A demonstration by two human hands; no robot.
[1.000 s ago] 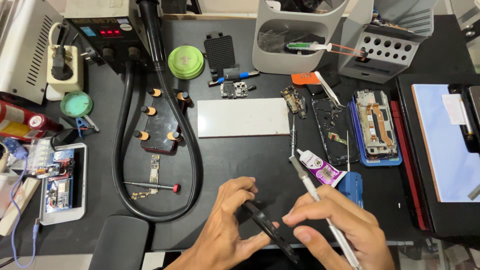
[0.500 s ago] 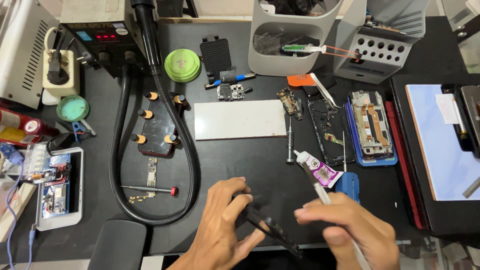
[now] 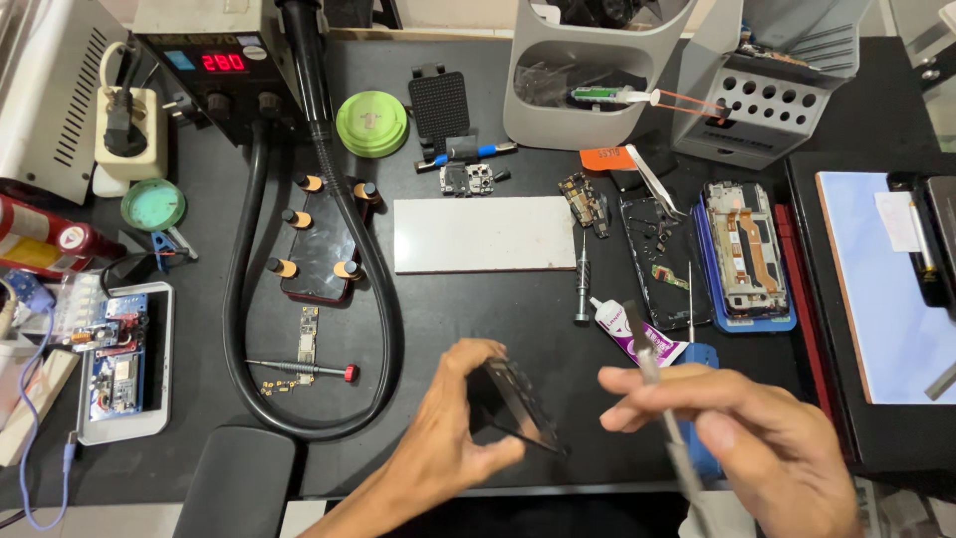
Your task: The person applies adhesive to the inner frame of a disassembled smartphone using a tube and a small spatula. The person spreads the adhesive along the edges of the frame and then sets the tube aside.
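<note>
The left hand (image 3: 453,443) holds a dark rectangular phone part (image 3: 518,403) clear of the black counter (image 3: 478,299). The thumb sits under its lower edge and the fingers (image 3: 468,351) curl over its upper edge, pinching it tilted. This grip appears to turn 1 long edge toward the right hand.

The right hand (image 3: 747,443) holds a thin grey metal tool (image 3: 652,374). Its fingers are pressed together around the shaft, and the tip rises just above the fingertips. The tool tip and the phone part are near each other but apart.

Just beyond the right fingers lies a white tube with a purple label (image 3: 637,334), nozzle pointing away. A slim silver screwdriver (image 3: 582,284) stands just beside it. Farther out lies a plain white rectangular tile (image 3: 483,234), and to its right an opened phone frame on a blue pad (image 3: 745,254).

Well beyond the left fingers, a round green tin (image 3: 371,123) rests near a black box with a red lit display (image 3: 214,62). Far to the left of the left fingers lies a red can with a yellow band (image 3: 45,244).
</note>
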